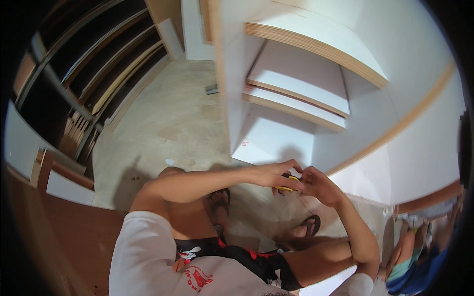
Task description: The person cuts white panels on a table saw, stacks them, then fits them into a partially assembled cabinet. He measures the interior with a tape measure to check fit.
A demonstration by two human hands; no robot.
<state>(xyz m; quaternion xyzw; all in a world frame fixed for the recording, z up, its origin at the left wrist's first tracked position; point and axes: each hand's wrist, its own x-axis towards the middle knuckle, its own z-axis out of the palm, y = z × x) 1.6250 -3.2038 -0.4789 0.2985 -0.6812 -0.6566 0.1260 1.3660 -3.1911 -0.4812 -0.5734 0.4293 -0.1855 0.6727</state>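
Observation:
My left hand (270, 175) curls around a small yellow-and-black tool (288, 186), whose kind I cannot make out because the fingers cover much of it. My right hand (320, 186) meets the left in front of the cabinet's lowest compartment, its fingers bent together at the tool's right side. Whatever sits between those right fingertips is hidden. Just beyond both hands stands the white cabinet (279, 126), its shelves (316, 47) edged in bare wood.
At the left, a dark rack (94, 89) holds boards and strips. A brown panel (74, 237) lies near my left side. My sandalled feet (308, 227) rest on the concrete floor (163, 118). Another person (419, 261) in blue and green is at the far right.

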